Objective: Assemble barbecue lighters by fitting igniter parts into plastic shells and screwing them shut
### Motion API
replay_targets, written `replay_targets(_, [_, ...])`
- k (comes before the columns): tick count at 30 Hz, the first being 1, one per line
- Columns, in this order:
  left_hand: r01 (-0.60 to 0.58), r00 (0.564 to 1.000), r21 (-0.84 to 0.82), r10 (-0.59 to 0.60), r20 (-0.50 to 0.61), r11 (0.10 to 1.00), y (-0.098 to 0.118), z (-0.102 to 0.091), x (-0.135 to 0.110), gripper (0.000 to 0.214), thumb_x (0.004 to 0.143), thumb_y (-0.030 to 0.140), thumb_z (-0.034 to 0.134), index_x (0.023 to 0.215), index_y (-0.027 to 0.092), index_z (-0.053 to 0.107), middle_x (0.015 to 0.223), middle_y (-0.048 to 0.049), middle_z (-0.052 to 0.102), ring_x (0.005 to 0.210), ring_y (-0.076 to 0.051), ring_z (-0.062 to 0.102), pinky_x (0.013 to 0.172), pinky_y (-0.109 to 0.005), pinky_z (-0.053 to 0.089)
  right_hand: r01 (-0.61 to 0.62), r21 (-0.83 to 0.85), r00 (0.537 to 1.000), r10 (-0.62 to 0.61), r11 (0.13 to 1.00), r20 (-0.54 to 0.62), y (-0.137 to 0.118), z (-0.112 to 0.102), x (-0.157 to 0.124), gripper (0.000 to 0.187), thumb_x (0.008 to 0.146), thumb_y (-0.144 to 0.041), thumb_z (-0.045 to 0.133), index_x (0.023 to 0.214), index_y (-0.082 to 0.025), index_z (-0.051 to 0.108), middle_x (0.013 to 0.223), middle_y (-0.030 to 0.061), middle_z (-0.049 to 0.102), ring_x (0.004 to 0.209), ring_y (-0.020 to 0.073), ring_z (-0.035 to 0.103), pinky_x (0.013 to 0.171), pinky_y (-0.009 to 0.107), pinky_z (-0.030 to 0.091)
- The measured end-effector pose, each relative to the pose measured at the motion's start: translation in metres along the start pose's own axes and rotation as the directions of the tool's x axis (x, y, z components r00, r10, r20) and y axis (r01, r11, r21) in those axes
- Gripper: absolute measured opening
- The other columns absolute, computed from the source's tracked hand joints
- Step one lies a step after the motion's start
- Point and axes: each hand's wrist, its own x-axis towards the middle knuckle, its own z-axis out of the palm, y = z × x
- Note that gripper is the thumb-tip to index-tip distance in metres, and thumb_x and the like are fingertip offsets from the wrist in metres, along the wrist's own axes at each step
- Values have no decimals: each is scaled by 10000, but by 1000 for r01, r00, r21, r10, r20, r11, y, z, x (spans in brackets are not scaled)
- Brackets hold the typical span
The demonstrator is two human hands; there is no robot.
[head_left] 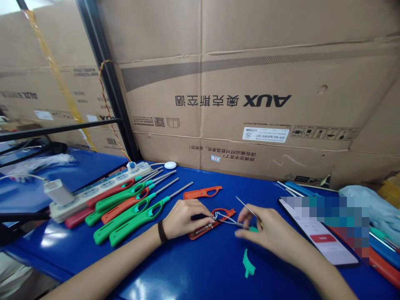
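Note:
My left hand (189, 217) is closed, fingers and thumb pinching at an opened orange lighter half-shell (200, 235) lying on the blue table. Thin white wires (229, 219) run from inside that shell toward my right hand (265, 228). My right fingers are closed around a thin metal rod (245, 204) that points up and to the left; its other end is hidden in the hand. A small grey and green piece shows between those fingertips, partly covered. Behind my left hand lies the other orange shell half (201, 193). A loose teal plastic piece (248, 264) rests in front of my right hand.
Several green, red and orange long-nosed lighters (134, 223) lie at left against a white power strip (108, 181) with a charger (59, 192). A phone (325, 239) and more lighters (384, 258) are at right. Large cardboard boxes (225, 83) stand behind.

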Motion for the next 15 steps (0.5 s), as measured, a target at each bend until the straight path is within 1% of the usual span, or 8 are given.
replay_targets(2, [10,1000,3,-10,10,1000,1,0,0,162,876,294,602,907,180,712,832,-35,722,755,-143,665,698,-211,502,-54,42,976,43,998,213,9,-5,-8,365,588,-293,786,926,-270,650,813,-28,640,744,163,599,579,204,409])
replay_targets(3, [12,1000,5,-12,12,1000,2,0,0,159,875,291,604,904,179,712,830,-35,722,756,-144,665,700,-212,500,-79,35,962,67,996,264,12,-6,-11,466,519,-250,816,953,-289,652,815,-38,625,741,161,593,563,196,400])
replay_targets(4, [12,1000,7,-12,10,1000,2,0,0,159,874,290,605,902,177,712,827,-36,722,757,-145,664,701,-214,499,-88,19,954,79,996,290,14,-6,-13,501,489,-223,824,955,-296,655,814,-42,610,739,158,585,563,193,395])
replay_targets(5, [10,1000,9,-10,6,1000,2,0,0,160,874,291,605,901,176,712,824,-37,721,755,-145,663,699,-215,498,-82,11,950,74,997,303,16,-4,-14,478,474,-209,826,916,-290,663,806,-44,601,735,157,580,562,194,391])
replay_targets(8, [1,1000,8,-1,-4,1000,2,0,0,165,876,292,602,901,170,710,816,-40,718,749,-143,663,692,-216,497,-52,34,951,39,998,307,14,1,-11,321,534,-227,801,826,-255,669,768,-44,611,712,150,582,575,202,388])
replay_targets(11, [-4,1000,2,4,-6,1000,3,1,0,171,879,294,597,894,166,708,819,-45,719,745,-144,663,687,-217,497,-48,68,960,27,997,278,11,3,-5,239,608,-259,766,825,-237,667,738,-36,637,678,149,597,560,208,387])
replay_targets(13, [-5,1000,0,5,-1,1000,5,0,1,177,883,301,590,896,169,706,825,-46,721,742,-143,662,683,-215,497,-18,44,977,8,999,212,8,3,-1,199,650,-280,746,830,-236,672,753,-23,643,682,157,602,574,220,395])
replay_targets(15, [-8,1000,4,8,-2,1000,6,0,1,181,886,311,586,899,174,703,824,-41,720,735,-140,660,679,-214,494,35,1,993,-35,999,112,4,4,2,174,696,-315,722,846,-243,672,827,-3,647,722,169,601,616,238,411])
